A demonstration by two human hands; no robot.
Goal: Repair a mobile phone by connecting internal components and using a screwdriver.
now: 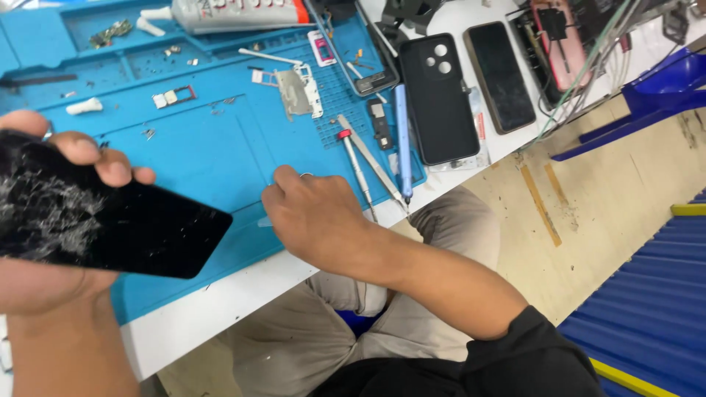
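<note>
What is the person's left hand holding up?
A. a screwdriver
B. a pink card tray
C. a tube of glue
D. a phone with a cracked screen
D: the left hand grips a black phone whose screen is covered in white cracks, lifted above the blue mat, while the right hand rests on the mat.

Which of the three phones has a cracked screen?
The black phone in the left hand; the other two lie flat on the table, uncracked.
</note>
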